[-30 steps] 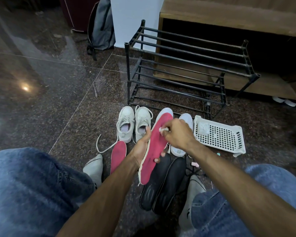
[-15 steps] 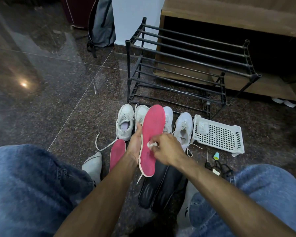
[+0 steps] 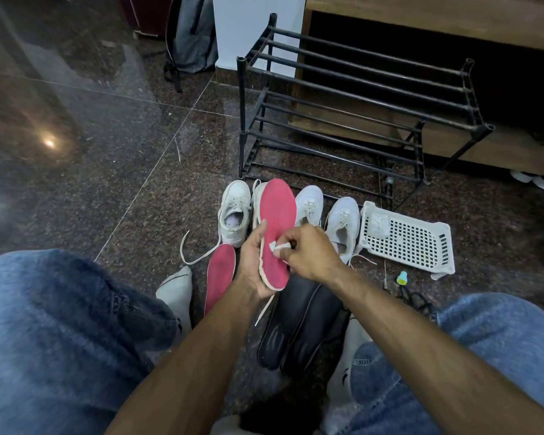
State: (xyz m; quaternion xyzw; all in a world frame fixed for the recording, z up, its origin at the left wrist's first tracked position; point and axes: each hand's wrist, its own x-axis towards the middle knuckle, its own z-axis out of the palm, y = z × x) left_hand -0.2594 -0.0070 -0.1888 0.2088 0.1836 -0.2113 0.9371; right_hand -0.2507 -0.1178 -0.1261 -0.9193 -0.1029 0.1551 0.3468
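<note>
**Pink insole held up, white wad pressed to its face**

Both forearms reach in from 6 o'clock and meet at the centre of the view. The left hand (image 3: 251,265) grips the pink insole (image 3: 277,215) at its heel end. The palm cups the left edge, the thumb lies straight up along that edge, and the fingers wrap behind, out of sight. The insole stands nearly upright above the floor (image 3: 107,183), toe toward 12 o'clock and pink face toward the camera.

The right hand (image 3: 310,257) comes across from 4 o'clock with knuckles up and wrist bent inward. Its fingertips are bunched tight, pinching a small white wad (image 3: 275,246) that touches the insole's face just below its middle.

At 7 o'clock from the held insole a second pink insole (image 3: 219,277) lies flat on the floor. At 5 o'clock, two black insoles (image 3: 296,324) lie side by side. White sneakers (image 3: 343,224) stand in a row behind it, in front of the black shoe rack (image 3: 241,120) at 12 o'clock. A white basket (image 3: 412,240) lies on its side at 3 o'clock.
</note>
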